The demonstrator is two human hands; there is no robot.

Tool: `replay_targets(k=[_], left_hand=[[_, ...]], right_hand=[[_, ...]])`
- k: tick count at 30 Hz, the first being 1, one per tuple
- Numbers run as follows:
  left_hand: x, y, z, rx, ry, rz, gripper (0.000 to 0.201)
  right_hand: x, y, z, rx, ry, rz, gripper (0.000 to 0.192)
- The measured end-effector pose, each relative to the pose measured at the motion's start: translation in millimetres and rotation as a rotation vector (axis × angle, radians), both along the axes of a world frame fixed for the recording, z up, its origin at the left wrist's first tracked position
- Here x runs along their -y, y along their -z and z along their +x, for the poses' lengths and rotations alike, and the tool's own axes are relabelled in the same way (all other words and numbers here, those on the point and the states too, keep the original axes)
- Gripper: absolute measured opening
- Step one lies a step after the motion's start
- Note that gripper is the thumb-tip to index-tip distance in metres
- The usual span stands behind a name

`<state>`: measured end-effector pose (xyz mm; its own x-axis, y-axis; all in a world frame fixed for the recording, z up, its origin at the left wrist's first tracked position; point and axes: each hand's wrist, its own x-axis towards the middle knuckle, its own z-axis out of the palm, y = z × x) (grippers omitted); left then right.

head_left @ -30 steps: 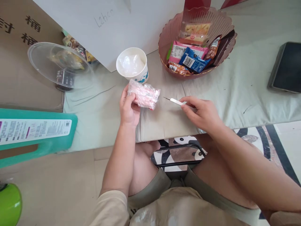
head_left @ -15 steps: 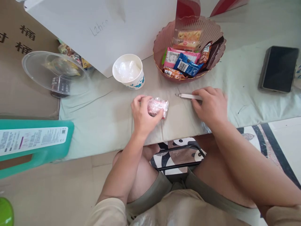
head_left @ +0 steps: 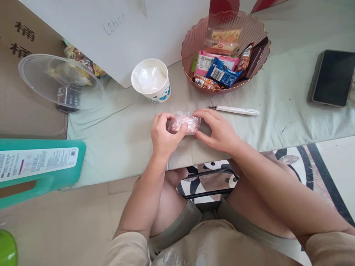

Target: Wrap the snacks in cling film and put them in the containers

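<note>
Pink packet (head_left: pixel 185 123) on desk (head_left: pixel 124 129), pinched by left hand (head_left: pixel 164 133) and right hand (head_left: pixel 218 130) fingers; knife (head_left: pixel 235 109) just beyond, untouched.

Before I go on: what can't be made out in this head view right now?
- Contents of the pink packet: crinkled wrap and both hands, left hand and right hand, cover it.
- Blade tip of the white cutter: too small.
- Paper cup contents: only clear plastic shows.
- Lower wrappers in the snack bowl: buried under others.
- Phone: cut by the right edge.
</note>
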<state>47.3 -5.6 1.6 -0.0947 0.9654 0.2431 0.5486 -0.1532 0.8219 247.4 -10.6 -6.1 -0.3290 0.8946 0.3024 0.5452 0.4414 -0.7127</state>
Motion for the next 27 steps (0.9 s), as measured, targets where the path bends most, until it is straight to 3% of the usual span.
replay_targets(k=[2,4,9,12,15,20,27], left_hand=[[0,0.3,1,-0.058,-0.016,0.015,0.018],[-1,1.2,0,0.029,-0.057,-0.007,0.008],[-10,2.0,-11,0.621,-0.179,-0.233,0.022],[-15,-0.7,-20,0.831,-0.210,-0.365,0.028],[-17,-4.4,-30,0.807,-0.264,-0.332,0.026],[-16,-6.7,-49,0.611,-0.329,-0.184,0.018],[-16,1.3,-64,0.445,-0.334,-0.270,0.014]], right_hand=[[-4,1.8,-6,-0.014,0.006,-0.024,0.043],[-8,2.9,-11,-0.017,0.024,-0.053,0.044],[-13,0.1,-15,-0.022,0.041,-0.100,0.049],[-12,-4.6,-11,-0.062,0.072,-0.080,0.039],[-10,-8.6,-1,-0.121,0.114,-0.052,0.024],[-6,-9.9,33,-0.096,0.251,-0.041,0.021],[-1,-13.2,70,0.064,0.361,-0.028,0.023]])
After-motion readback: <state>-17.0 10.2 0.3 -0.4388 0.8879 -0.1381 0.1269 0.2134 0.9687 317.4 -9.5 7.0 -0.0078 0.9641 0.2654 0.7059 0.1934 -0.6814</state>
